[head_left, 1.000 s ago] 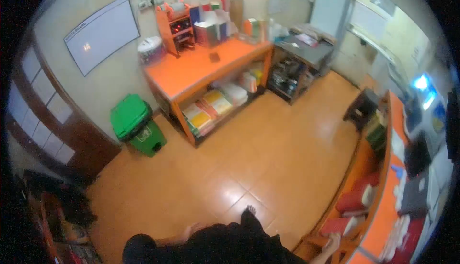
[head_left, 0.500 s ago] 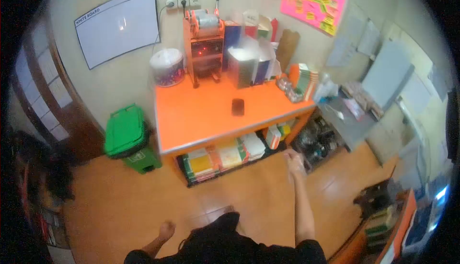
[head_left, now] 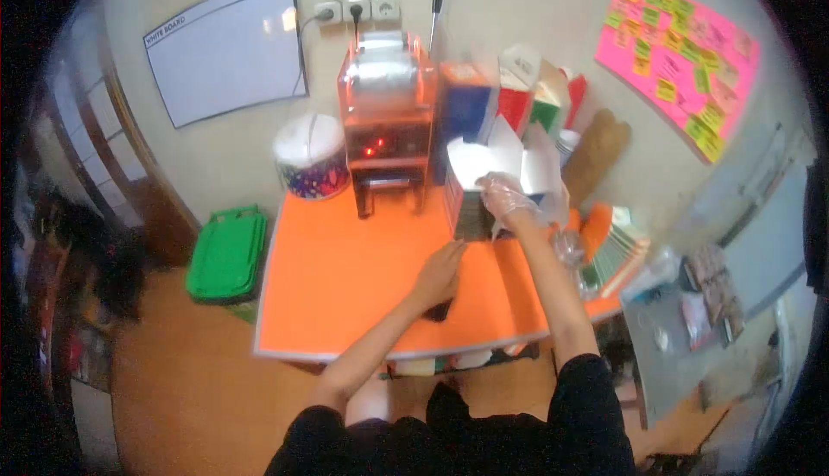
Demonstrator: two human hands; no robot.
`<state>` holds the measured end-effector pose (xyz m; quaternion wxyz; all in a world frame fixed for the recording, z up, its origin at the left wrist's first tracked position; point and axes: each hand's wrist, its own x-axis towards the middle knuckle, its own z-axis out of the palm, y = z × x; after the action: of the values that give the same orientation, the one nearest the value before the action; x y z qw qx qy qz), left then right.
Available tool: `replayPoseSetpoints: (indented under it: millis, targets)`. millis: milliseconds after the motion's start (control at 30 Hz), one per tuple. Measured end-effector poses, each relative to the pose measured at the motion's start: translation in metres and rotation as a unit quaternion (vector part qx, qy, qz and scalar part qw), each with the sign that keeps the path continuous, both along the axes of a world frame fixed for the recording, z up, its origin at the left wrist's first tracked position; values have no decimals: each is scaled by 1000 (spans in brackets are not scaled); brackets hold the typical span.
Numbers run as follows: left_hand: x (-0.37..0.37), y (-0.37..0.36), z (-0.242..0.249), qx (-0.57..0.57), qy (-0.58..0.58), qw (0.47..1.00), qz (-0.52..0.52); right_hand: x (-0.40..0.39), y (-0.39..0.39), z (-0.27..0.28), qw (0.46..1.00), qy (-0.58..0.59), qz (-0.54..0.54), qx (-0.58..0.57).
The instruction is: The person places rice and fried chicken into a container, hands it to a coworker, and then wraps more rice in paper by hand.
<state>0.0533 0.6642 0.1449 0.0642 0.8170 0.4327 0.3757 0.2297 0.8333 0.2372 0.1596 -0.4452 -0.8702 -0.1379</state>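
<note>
My right hand (head_left: 505, 198), in a thin clear plastic glove, is at the top of an open carton box (head_left: 466, 208) with raised white flaps. Its fingers are bent in at the carton's rim, and what they hold is hidden. Bare and with fingers stretched out, my left hand (head_left: 440, 273) reaches over the orange table (head_left: 345, 277) toward the carton's lower front. Partly covered by that hand, a small dark rectangular object (head_left: 439, 310) lies on the table.
An orange machine with a film roll (head_left: 386, 122) stands left of the carton, beside a round patterned tub (head_left: 313, 156). More cartons (head_left: 466, 113) line the wall. To the right are clear containers (head_left: 570, 251), stacked folded cartons (head_left: 617, 251) and a grey side table (head_left: 665, 364). A green bin (head_left: 226, 254) stands left.
I have come closer to the table. Both hands have risen from beside my body to above it, the right to the carton's top and the left near the dark object.
</note>
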Motion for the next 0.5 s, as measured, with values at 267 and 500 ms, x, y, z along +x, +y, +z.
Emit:
replayPoseSetpoints:
  millis: [267,500]
  targets:
    - [52,111,17,28,94,984,150,7,91,15,943,-180,200,-195]
    - [73,131,-27,85,24,977,191,-7,82,36,939,-190,144,-247]
